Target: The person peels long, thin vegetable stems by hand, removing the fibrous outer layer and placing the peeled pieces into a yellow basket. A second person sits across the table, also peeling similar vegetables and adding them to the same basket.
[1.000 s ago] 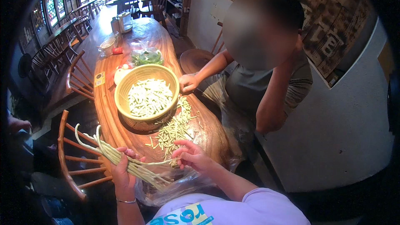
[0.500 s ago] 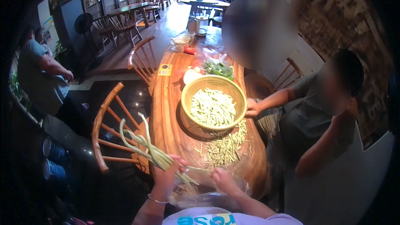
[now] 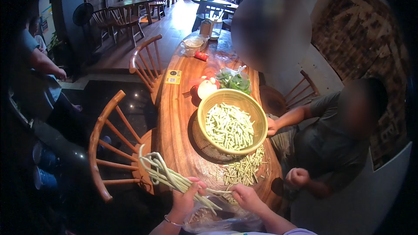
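My left hand [image 3: 188, 195] is closed around a bundle of long pale-green yardlong beans [image 3: 167, 175], whose looped ends stick out to the left over a chair. Just to its right, my right hand [image 3: 246, 196] pinches one bean that stretches across from the bundle. Below both hands lies a crumpled clear plastic bag [image 3: 217, 223] at the table's near edge. Beyond them, a yellow woven basket [image 3: 201, 124] full of short bean pieces [image 3: 230, 126] stands tilted. More bean pieces [image 3: 244, 169] lie loose on the wood in front of it.
A co-worker's hand [image 3: 272, 126] rests at the basket's right rim. Behind the basket are a bag of green leaves [image 3: 234, 80], a white round item [image 3: 207, 88] and a red can-like thing [image 3: 201, 56]. Wooden chairs [image 3: 106, 143] line the left side of the table [image 3: 174, 117].
My view has shifted, so the basket appears lower and farther right. The bean bundle has tilted flatter. The co-worker's other hand has come down from the head to the lap.
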`<state>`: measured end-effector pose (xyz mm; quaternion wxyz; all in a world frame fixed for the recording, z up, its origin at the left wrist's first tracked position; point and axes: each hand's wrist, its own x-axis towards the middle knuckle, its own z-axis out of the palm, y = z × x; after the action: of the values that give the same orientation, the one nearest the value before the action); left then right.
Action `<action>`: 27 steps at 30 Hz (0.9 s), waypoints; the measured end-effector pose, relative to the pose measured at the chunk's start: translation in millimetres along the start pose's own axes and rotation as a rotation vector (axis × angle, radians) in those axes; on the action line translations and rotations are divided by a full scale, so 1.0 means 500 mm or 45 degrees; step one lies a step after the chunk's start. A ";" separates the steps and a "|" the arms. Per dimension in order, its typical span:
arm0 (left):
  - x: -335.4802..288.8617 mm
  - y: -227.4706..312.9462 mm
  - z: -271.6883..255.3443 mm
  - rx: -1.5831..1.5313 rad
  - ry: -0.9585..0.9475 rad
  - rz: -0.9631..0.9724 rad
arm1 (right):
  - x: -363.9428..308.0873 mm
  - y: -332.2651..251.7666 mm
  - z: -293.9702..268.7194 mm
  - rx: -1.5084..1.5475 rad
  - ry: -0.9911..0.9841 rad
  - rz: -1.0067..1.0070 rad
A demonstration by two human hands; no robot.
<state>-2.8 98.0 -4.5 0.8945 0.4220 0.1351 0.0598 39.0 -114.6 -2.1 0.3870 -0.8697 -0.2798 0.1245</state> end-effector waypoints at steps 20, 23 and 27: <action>-0.040 0.031 0.106 -0.161 0.205 0.078 | -0.017 0.138 -0.023 0.372 0.795 0.493; -0.065 0.028 0.131 -0.159 0.140 0.024 | -0.038 0.093 -0.053 0.071 0.805 0.234; -0.092 0.017 0.168 -0.110 0.110 -0.003 | -0.060 -0.003 -0.102 0.792 0.476 -0.091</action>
<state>-22.4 31.3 61.8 0.9052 0.3799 0.1714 0.0829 36.2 -161.9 33.2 0.6815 -0.7079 -0.1833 0.0288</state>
